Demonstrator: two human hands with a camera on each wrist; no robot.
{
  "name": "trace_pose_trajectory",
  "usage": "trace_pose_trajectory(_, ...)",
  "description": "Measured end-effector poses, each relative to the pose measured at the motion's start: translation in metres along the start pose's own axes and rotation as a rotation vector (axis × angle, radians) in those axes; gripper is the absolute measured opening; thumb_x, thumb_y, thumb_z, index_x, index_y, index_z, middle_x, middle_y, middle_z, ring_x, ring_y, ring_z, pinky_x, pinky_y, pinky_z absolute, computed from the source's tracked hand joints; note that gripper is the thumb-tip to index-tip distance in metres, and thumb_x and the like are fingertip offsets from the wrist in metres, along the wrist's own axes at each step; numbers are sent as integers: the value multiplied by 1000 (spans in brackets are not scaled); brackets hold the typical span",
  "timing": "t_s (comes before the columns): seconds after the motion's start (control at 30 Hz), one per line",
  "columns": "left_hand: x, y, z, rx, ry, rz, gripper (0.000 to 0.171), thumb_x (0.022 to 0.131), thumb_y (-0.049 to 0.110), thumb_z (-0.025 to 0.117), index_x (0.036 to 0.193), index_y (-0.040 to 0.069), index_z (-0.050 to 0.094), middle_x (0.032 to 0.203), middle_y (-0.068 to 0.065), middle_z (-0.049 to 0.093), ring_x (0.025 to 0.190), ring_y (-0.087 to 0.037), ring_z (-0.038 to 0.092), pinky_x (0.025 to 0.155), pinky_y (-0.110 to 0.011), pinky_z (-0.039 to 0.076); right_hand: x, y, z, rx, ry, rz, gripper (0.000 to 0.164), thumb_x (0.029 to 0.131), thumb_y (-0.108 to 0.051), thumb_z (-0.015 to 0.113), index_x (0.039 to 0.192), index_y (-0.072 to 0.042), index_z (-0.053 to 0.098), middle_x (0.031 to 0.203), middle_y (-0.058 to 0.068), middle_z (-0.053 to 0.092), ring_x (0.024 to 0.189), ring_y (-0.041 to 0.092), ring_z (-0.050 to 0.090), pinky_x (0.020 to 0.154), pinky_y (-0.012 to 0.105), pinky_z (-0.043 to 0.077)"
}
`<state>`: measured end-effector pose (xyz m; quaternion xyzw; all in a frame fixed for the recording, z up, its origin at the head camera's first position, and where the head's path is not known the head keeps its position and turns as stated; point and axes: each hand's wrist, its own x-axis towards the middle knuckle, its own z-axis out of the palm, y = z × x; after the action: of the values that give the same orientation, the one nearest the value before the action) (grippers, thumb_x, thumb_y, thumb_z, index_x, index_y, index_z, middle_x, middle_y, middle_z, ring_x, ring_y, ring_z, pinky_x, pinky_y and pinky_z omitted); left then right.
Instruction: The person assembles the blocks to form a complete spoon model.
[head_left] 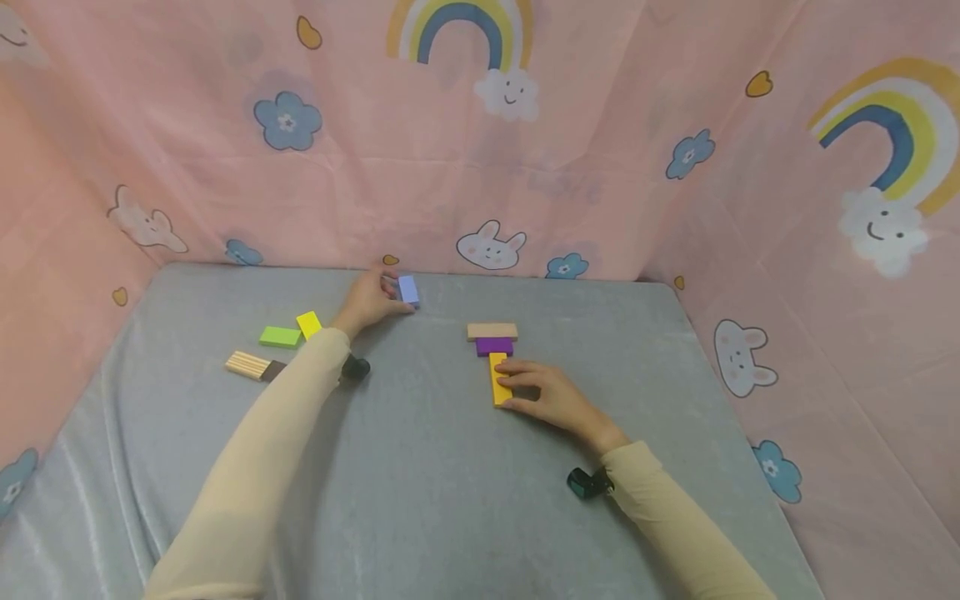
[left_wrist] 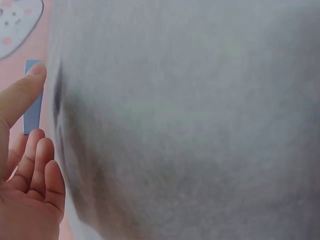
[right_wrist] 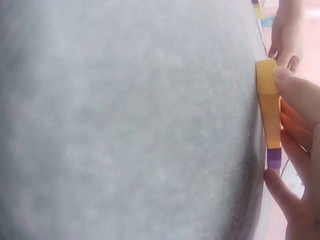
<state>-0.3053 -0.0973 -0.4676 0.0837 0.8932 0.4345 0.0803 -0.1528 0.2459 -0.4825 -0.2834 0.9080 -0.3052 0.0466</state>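
My left hand (head_left: pixel 369 298) pinches a blue block (head_left: pixel 408 290) by its ends near the table's back edge. In the left wrist view the thumb lies at one end of this blue block (left_wrist: pixel 33 100), with a fingertip by the other. My right hand (head_left: pixel 553 395) holds a yellow-orange block (head_left: pixel 497 379), thumb at its near end and fingers along its right side. That block's far end meets a purple block (head_left: pixel 494 347), behind which a plain wooden block (head_left: pixel 492 332) lies crosswise. The right wrist view shows the yellow-orange block (right_wrist: pixel 271 117) in line with the purple block (right_wrist: pixel 274 158).
Left on the grey cloth-covered table (head_left: pixel 420 483) lie a green block (head_left: pixel 281 337), a yellow block (head_left: pixel 308 324) and a row of wooden sticks or blocks (head_left: pixel 246 365) beside a dark brown piece (head_left: pixel 272 371), partly hidden by the left sleeve. A pink patterned curtain (head_left: pixel 585 150) borders the table.
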Motion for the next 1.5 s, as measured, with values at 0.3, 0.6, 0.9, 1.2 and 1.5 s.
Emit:
trace_pose_trajectory(0.3, -9, 10, 10, 15, -37, 98, 70, 73, 26, 88, 130, 6, 52, 103, -11, 61, 92, -24, 57, 80, -31, 48, 0, 1, 0, -23, -2, -3, 36, 90, -29, 73, 123, -15, 71, 140, -4, 61, 135, 22, 54, 113, 46, 43)
trace_pose_trajectory(0.6, -37, 24, 27, 8, -82, 179, 67, 74, 29, 87, 128, 9, 54, 102, -7, 60, 94, -22, 56, 80, -32, 49, 2, 2, -1, -1, -28, 22, 28, 95, -20, 66, 123, -17, 71, 140, -4, 61, 136, 21, 53, 113, 46, 43)
trace_pose_trajectory(0.9, -73, 42, 53, 9, -133, 231, 67, 70, 34, 90, 125, 15, 56, 104, -3, 62, 98, -20, 59, 85, -34, 53, 4, 2, -2, -10, -31, 23, 27, 96, -19, 65, 122, -19, 72, 139, -4, 62, 135, 21, 54, 114, 46, 43)
trace_pose_trajectory(1.2, -110, 59, 87, 2, -156, 326, 65, 65, 35, 93, 116, 12, 59, 97, 0, 64, 91, -14, 59, 83, -28, 52, 6, 5, -1, 6, 1, -34, 26, 95, -15, 66, 119, -16, 73, 135, -1, 65, 132, 24, 57, 111, 47, 45)
trace_pose_trajectory(1.5, -137, 64, 118, -17, -222, 344, 66, 63, 38, 93, 112, 12, 58, 98, 0, 64, 90, -11, 58, 82, -23, 51, 6, 5, -2, 25, 15, -63, 24, 94, -10, 66, 117, -12, 74, 134, 3, 66, 130, 26, 58, 111, 47, 45)
